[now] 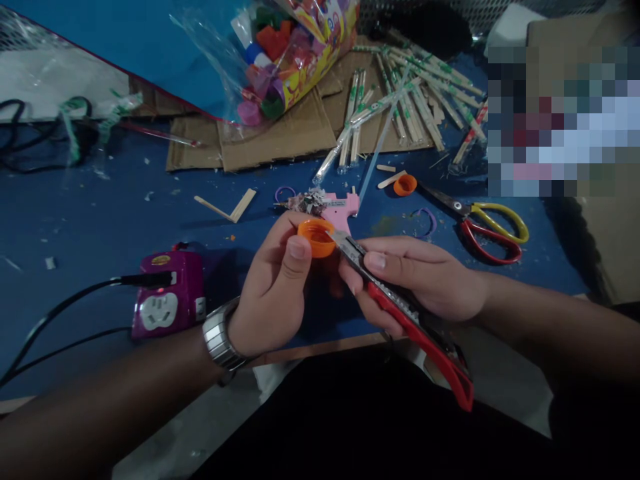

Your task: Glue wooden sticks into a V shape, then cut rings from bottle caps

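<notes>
Between the thumb and fingers of my left hand [275,287] is an orange bottle cap [319,239], its hollow side facing up. My right hand [420,277] grips a red utility knife [400,313] that slants up to the left. The knife's blade end meets the right side of the cap's rim; how deep the tip reaches I cannot tell. Just behind the cap lies a pink hot glue gun [341,208] with a glue stick [383,137] standing out of its back. A second orange cap [405,185] sits on the blue table [100,220] farther back.
Scissors [480,227] with yellow and red handles lie at right. A purple power socket [167,293] with a plugged cable stands at left. Behind are wrapped wooden sticks [400,100], cardboard [280,133] and a plastic bag of colourful caps [295,60]. Two flat sticks [233,208] form a V.
</notes>
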A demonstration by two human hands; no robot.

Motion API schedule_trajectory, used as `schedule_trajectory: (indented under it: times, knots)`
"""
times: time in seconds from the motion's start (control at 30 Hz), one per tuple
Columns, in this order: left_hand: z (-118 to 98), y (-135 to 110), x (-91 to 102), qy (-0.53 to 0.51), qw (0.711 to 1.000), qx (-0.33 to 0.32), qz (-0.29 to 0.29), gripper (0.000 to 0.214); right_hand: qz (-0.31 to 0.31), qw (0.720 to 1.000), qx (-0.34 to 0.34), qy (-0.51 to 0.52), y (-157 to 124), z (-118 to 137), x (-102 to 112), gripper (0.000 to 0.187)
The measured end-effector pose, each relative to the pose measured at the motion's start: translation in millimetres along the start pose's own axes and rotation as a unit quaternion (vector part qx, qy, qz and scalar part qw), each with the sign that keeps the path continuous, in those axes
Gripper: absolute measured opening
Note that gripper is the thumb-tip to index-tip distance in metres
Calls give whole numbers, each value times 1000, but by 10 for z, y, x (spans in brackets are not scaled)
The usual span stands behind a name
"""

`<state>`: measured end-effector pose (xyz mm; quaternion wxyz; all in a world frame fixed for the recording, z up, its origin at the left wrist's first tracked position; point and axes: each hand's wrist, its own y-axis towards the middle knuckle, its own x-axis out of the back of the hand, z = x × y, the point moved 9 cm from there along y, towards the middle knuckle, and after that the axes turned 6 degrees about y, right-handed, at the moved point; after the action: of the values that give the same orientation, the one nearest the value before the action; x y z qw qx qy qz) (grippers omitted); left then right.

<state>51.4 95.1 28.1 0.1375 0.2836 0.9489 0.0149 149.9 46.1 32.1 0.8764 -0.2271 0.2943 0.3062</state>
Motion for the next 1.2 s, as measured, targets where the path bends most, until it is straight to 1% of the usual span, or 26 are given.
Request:
schedule_trajectory:
  times: [0.1,0.2,0.3,0.4,0.47,0.63,0.8,0.9,1.0,1.1,1.2]
  knots:
    - [46,36,-15,-49,998,33,-8,41,-11,1000,-6,-5,-6,-17,17,30]
    - [79,52,-29,-73,995,58,-16,45,-15,1000,-6,-8,-12,-20,23,30]
    - [105,38,-42,-74,994,75,-14,45,-14,1000,-7,-16,-13,-19,23,30]
    - [111,14,-35,-56,995,80,-17,42,-10,1000,0,-25,-10,0,11,31]
    - [95,10,-41,-50,996,70,-15,39,-7,1000,-3,-22,-7,2,-1,32]
    - [60,26,-60,-75,996,44,-11,36,-14,1000,-11,-13,-2,-5,-6,34]
    - [74,28,-53,-56,997,51,-13,41,-19,1000,-3,0,0,4,-3,34]
    - [86,33,-46,-62,996,61,-16,41,-15,1000,0,2,4,7,-7,36]
    - [73,45,-15,-59,996,57,-29,42,-11,1000,-4,12,4,-1,-16,35]
    - [52,54,17,-56,997,46,-40,38,-16,1000,0,21,-1,5,-17,34]
    - [41,54,-1,-64,997,39,-21,32,-18,1000,3,26,-2,10,-18,34]
